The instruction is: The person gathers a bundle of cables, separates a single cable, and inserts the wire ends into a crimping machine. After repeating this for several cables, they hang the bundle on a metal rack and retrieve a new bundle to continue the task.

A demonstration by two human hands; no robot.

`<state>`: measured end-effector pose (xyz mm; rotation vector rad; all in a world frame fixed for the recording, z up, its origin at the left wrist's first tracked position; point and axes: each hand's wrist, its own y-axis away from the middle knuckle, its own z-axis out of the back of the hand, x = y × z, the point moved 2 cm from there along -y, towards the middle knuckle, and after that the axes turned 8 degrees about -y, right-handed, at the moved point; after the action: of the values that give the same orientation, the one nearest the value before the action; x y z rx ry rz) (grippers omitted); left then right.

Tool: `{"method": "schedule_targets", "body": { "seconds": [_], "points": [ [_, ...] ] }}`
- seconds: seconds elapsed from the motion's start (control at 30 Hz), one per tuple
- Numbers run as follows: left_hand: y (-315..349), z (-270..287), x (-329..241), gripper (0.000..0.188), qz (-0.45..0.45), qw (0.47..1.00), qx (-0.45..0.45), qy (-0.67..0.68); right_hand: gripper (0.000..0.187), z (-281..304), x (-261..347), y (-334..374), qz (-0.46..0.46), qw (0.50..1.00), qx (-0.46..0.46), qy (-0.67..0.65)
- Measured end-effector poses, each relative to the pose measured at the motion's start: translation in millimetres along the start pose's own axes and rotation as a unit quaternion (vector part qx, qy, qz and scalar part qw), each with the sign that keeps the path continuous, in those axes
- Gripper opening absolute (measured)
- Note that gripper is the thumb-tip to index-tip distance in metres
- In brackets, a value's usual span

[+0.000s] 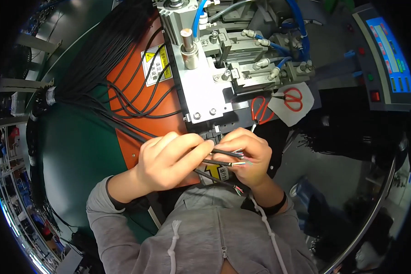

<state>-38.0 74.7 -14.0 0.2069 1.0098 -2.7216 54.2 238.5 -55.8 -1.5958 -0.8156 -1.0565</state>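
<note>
Several black cables (217, 162) run through my left hand (171, 160), its fingers and thumb pressed together on them. Past the fingertips, their cut ends stick out to the right, showing thin coloured wires (239, 163). My right hand (251, 155) is curled round these ends from the right, thumb and fingers at the upper cables. Exactly where its fingertips pinch is partly hidden. One cable with a bare wire end (238, 189) hangs lower, outside the right hand. Both hands are just in front of the metal machine (201, 86).
A big bundle of black cables (96, 55) crosses the orange plate (144, 98) and green table (73, 141). Two red-handled scissors (262, 109) lie right of the machine, near a pale sheet (301, 114). A control screen (390, 55) stands at far right. Blue air hoses (301, 27) rise behind.
</note>
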Motion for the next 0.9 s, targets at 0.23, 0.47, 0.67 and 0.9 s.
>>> {"method": "schedule_targets", "body": {
  "seconds": [0.23, 0.47, 0.67, 0.9],
  "points": [
    [-2.7, -6.0, 1.4, 0.033, 0.026, 0.994, -0.096, 0.045, 0.019, -1.0, 1.3, -1.7, -0.039, 0.999, -0.022, 0.012],
    [0.8, -12.2, -1.0, 0.021, 0.035, 0.997, -0.036, 0.054, 0.016, -21.5, 4.9, -1.7, -0.033, 0.969, -0.188, -0.159],
    [5.5, -17.1, -1.9, 0.020, 0.047, 0.996, -0.041, 0.070, 0.018, -6.2, 5.9, -13.8, 0.051, 0.997, 0.029, 0.042],
    [6.4, -19.3, -7.2, 0.019, 0.076, 0.996, 0.026, 0.043, 0.014, -1.1, 10.2, -12.0, 0.091, 0.980, -0.023, 0.174]
  ]
}}
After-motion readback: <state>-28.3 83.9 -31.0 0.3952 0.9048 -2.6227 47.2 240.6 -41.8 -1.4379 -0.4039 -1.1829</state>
